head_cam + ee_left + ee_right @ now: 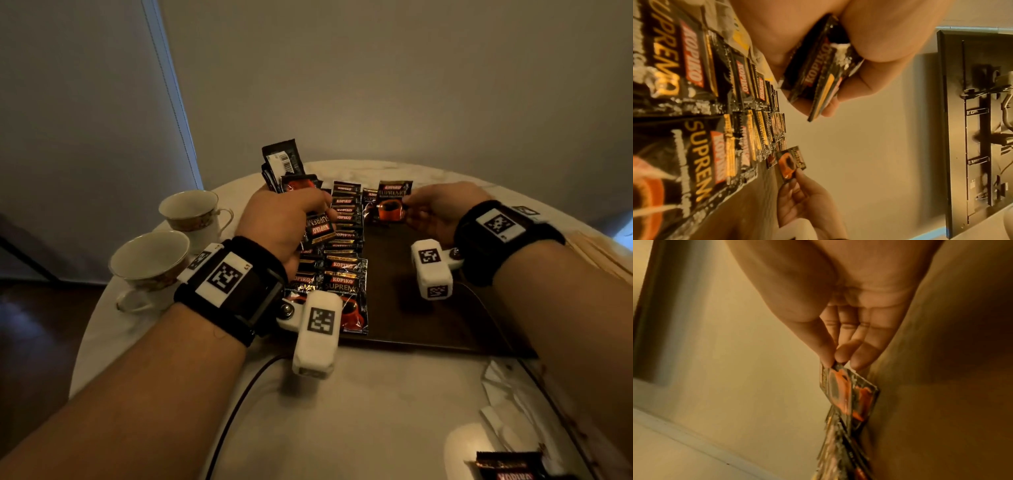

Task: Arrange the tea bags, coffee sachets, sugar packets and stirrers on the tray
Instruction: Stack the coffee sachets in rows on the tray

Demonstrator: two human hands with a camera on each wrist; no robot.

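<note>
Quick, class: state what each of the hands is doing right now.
Left hand: grips a bundle of coffee sachets.
Right hand: pinches one coffee sachet.

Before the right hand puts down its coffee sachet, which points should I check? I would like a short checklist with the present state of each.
1. Right hand pinches one coffee sachet by its edge: ok.
2. Left hand holds the spare bundle of sachets away from the spot: ok.
3. Bare tray surface below the sachet: ok.
4. Laid sachet rows neatly overlapped: ok.
5. Sachet already touches the tray: cannot tell.
</note>
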